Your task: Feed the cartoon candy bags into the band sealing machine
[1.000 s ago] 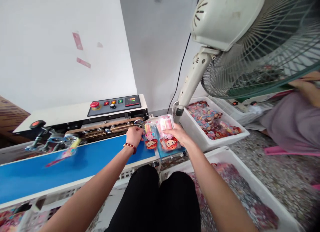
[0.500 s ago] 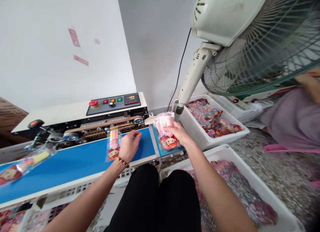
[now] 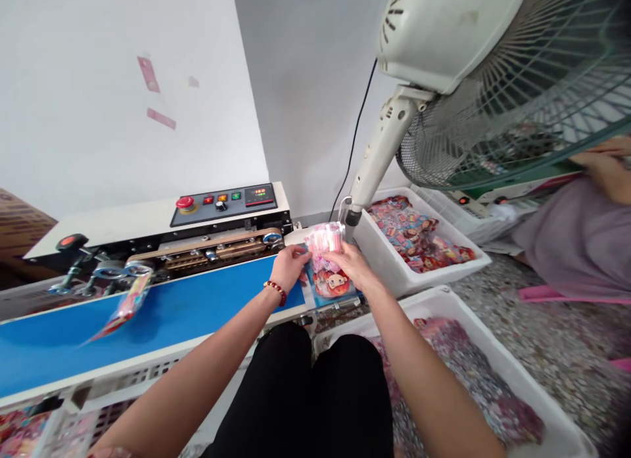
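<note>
At the right end of the sealing machine, a small stack of clear plastic packets (image 3: pixel 332 284) holds pink and pale sticks above a red-haired cartoon face. My right hand (image 3: pixel 352 266) grips the stack from the right, thumb on top. My left hand (image 3: pixel 290 266), with a beaded bracelet, is closed with its fingertips at the packets' left edge. Farther left, another packet (image 3: pixel 129 303) lies tilted on the blue conveyor belt (image 3: pixel 207 303), its upper end at the machine's rollers.
The sealer's control panel (image 3: pixel 224 204) has a red stop button and lit digits. White bins of packets stand at right (image 3: pixel 473 261) and beside my legs (image 3: pixel 493 340). A large fan (image 3: pixel 513 96) overhangs the right side. Another person's sleeve (image 3: pixel 566 228) shows at far right.
My left hand has moved right from the belt to the stack. The packet beside it has travelled left to the rollers, and the earlier far-left packet is gone from the belt.
</note>
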`<state>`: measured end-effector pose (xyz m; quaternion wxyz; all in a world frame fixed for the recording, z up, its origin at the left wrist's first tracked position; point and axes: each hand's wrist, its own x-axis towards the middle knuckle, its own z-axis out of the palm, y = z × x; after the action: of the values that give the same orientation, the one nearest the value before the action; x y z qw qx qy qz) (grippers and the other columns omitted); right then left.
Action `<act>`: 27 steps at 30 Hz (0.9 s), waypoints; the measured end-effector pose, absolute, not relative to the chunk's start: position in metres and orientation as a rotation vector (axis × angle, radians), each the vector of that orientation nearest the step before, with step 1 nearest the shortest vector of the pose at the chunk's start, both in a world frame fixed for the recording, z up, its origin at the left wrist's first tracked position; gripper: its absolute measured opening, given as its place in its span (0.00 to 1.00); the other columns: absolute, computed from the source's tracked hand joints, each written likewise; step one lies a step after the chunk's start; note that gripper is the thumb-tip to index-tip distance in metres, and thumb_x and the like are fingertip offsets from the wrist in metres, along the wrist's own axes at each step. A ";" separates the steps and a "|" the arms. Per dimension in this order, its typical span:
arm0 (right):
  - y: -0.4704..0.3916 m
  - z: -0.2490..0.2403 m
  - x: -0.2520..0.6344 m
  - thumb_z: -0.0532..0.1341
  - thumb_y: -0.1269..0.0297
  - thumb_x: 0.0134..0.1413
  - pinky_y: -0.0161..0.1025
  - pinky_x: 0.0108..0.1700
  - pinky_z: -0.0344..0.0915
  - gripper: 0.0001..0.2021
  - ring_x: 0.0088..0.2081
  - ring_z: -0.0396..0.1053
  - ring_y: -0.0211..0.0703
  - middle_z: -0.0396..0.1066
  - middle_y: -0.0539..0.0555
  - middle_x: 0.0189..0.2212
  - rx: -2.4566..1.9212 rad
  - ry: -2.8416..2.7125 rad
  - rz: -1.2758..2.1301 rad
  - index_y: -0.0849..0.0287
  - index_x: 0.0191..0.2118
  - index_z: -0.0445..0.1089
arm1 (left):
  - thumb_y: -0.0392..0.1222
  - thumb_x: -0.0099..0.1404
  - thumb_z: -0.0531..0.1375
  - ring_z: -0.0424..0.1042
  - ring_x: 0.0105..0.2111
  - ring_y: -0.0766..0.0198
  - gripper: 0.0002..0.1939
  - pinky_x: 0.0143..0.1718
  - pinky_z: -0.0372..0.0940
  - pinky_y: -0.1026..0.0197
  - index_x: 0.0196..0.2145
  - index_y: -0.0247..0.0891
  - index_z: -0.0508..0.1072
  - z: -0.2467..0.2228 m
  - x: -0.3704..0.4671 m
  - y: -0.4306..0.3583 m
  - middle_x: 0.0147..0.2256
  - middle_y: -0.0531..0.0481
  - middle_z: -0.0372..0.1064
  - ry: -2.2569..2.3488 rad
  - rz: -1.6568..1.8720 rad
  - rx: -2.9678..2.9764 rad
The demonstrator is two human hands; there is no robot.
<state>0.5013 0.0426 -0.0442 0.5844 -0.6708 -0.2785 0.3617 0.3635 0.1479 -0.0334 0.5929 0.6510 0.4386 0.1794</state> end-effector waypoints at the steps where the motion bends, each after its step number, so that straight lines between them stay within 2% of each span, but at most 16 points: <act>1: 0.042 -0.044 0.501 0.69 0.55 0.41 0.39 0.40 0.70 0.22 0.37 0.76 0.47 0.80 0.53 0.37 -1.566 -0.657 0.843 0.59 0.44 0.77 | 0.41 0.60 0.65 0.67 0.13 0.68 0.08 0.14 0.51 0.66 0.32 0.38 0.70 -0.034 0.365 0.147 0.24 0.54 0.71 1.016 0.411 1.504; 4: 0.040 -0.042 0.499 0.68 0.53 0.41 0.39 0.39 0.70 0.23 0.36 0.75 0.47 0.80 0.53 0.37 -1.573 -0.628 0.812 0.59 0.44 0.76 | 0.39 0.57 0.68 0.67 0.14 0.68 0.13 0.14 0.49 0.68 0.30 0.39 0.66 -0.035 0.370 0.145 0.21 0.58 0.65 1.033 0.464 1.457; 6: 0.040 -0.042 0.498 0.68 0.54 0.41 0.39 0.38 0.70 0.21 0.36 0.75 0.47 0.79 0.53 0.36 -1.590 -0.601 0.775 0.59 0.43 0.76 | 0.39 0.55 0.69 0.65 0.13 0.70 0.14 0.14 0.49 0.68 0.30 0.39 0.65 -0.036 0.371 0.146 0.21 0.59 0.65 1.062 0.505 1.417; 14: 0.046 -0.050 0.499 0.68 0.54 0.38 0.38 0.38 0.70 0.22 0.36 0.76 0.47 0.80 0.54 0.36 -1.549 -0.513 0.742 0.60 0.41 0.76 | 0.42 0.52 0.66 0.59 0.13 0.72 0.09 0.15 0.45 0.66 0.25 0.35 0.71 -0.033 0.360 0.168 0.21 0.51 0.70 1.149 0.508 1.293; 20: 0.045 -0.048 0.499 0.69 0.55 0.36 0.37 0.37 0.70 0.22 0.35 0.77 0.46 0.81 0.54 0.35 -1.559 -0.520 0.743 0.61 0.40 0.77 | 0.41 0.54 0.64 0.58 0.13 0.73 0.06 0.17 0.50 0.65 0.25 0.35 0.75 -0.037 0.344 0.191 0.25 0.49 0.75 1.278 0.436 1.478; 23: 0.044 -0.047 0.499 0.69 0.55 0.36 0.37 0.35 0.71 0.22 0.35 0.77 0.47 0.81 0.54 0.34 -1.567 -0.516 0.751 0.61 0.40 0.77 | 0.40 0.58 0.61 0.59 0.14 0.70 0.06 0.17 0.52 0.65 0.25 0.36 0.75 -0.036 0.332 0.202 0.20 0.51 0.71 1.335 0.396 1.574; 27: 0.045 -0.047 0.498 0.70 0.57 0.37 0.39 0.37 0.72 0.21 0.36 0.78 0.49 0.81 0.55 0.36 -1.538 -0.512 0.784 0.60 0.40 0.78 | 0.45 0.61 0.61 0.64 0.16 0.64 0.10 0.21 0.56 0.63 0.25 0.38 0.75 -0.031 0.296 0.215 0.13 0.53 0.62 1.425 0.331 1.759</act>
<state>0.4976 0.0449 -0.0466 0.6212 -0.6692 -0.2230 0.3413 0.2959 0.2155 -0.0312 0.4140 0.6999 0.5668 0.1319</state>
